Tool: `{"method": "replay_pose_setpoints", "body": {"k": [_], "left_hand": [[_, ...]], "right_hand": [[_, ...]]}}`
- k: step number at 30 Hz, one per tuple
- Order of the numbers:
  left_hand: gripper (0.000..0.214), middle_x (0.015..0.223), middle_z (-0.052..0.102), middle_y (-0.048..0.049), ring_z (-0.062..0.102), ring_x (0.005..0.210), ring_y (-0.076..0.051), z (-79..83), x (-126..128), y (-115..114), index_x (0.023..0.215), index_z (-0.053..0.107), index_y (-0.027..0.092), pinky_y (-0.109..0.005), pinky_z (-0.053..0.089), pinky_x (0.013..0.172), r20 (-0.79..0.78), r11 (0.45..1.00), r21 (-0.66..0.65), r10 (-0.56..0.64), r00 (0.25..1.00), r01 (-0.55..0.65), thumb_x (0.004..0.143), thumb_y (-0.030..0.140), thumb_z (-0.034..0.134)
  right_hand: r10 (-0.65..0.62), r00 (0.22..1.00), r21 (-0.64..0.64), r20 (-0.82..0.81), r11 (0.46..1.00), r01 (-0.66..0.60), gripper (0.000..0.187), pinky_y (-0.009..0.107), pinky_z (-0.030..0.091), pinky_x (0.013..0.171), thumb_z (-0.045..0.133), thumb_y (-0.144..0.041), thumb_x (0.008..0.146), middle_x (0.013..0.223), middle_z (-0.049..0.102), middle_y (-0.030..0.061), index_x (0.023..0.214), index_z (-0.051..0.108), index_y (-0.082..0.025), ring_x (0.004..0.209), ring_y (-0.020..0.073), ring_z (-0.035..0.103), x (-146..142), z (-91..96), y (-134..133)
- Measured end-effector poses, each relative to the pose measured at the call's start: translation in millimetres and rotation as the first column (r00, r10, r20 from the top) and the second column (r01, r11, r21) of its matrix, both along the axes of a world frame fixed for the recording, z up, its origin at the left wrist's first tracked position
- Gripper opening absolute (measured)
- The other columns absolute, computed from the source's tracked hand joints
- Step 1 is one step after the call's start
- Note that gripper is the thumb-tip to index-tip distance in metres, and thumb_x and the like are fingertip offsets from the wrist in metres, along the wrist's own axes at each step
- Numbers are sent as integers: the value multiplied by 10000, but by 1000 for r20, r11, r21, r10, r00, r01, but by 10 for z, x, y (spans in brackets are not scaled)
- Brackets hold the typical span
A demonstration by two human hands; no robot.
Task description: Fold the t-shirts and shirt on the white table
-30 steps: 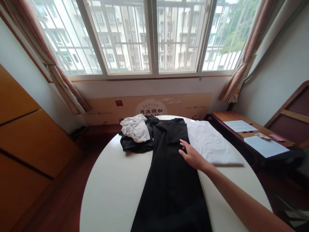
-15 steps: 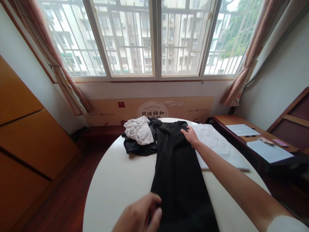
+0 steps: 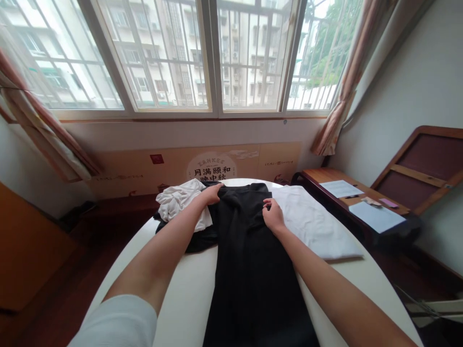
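Observation:
A pair of black trousers point(image 3: 249, 270) lies lengthwise over the white round table point(image 3: 181, 308), its waist end at the far side. My left hand point(image 3: 212, 194) has its fingers closed at the left corner of the waist; part of the grip is hidden. At the right edge, just below the waist, the curled fingers of my right hand point(image 3: 273, 214) pinch the black cloth. A crumpled white garment point(image 3: 173, 200) rests on another black garment point(image 3: 200, 242) to the left, partly behind my left forearm. Folded white cloth point(image 3: 311, 224) lies flat to the right.
Beyond the table's far edge stands a printed cardboard panel point(image 3: 249, 161) under the barred window point(image 3: 249, 62). A wooden side table point(image 3: 314, 176) at the right bears paper sheets point(image 3: 376, 216) and small items. Curtains point(image 3: 340, 108) hang at both sides.
My left hand has reached forward from the near edge to the waist of the trousers. My right hand has curled its fingers at their right edge. The view has turned slightly right.

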State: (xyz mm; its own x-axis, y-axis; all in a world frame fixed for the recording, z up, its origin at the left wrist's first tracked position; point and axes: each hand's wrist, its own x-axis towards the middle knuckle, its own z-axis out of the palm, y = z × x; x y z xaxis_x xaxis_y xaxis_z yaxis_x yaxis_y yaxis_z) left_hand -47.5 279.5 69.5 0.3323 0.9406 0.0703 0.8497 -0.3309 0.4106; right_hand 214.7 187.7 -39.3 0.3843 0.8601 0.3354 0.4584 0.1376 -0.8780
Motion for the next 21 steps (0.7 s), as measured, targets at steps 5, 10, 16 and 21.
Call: {"method": "replay_pose_setpoints", "body": {"k": [5, 10, 16, 21], "left_hand": [[423, 1032, 804, -42, 720, 1082, -285, -55, -36, 425, 1005, 807, 232, -335, 532, 980, -28, 1000, -8, 12, 1000, -12, 620, 135, 660], [263, 921, 772, -58, 717, 926, -267, 71, -109, 714, 924, 756, 177, -321, 548, 820, 53, 987, 73, 139, 989, -143, 813, 350, 592], [435, 1087, 731, -134, 683, 935, -228, 36, -152, 854, 1199, 589, 120, -297, 529, 832, 74, 969, 126, 203, 976, -211, 870, 381, 701], [418, 1260, 688, -206, 638, 1182, -327, -79, 29, 846, 1266, 533, 139, -421, 455, 1051, -2, 953, 199, 234, 972, -229, 983, 442, 593]], "right_hand": [[13, 1000, 39, 5, 999, -14, 284, 415, 533, 875, 521, -209, 749, 913, 715, 71, 1013, 624, -220, 914, 272, 684, 13, -62, 48], [37, 999, 65, 9, 997, -38, 326, 428, 538, 925, 507, -180, 757, 937, 726, 74, 1059, 625, -212, 948, 268, 693, 14, -84, 60], [71, 996, 118, 55, 990, -77, 354, 420, 548, 977, 487, -147, 778, 999, 746, 74, 1077, 655, -235, 995, 253, 708, 25, -86, 37], [92, 993, 109, 69, 989, -99, 347, 425, 561, 997, 481, -122, 788, 1033, 764, 75, 1040, 690, -235, 1021, 249, 718, 43, -106, 48]]}}
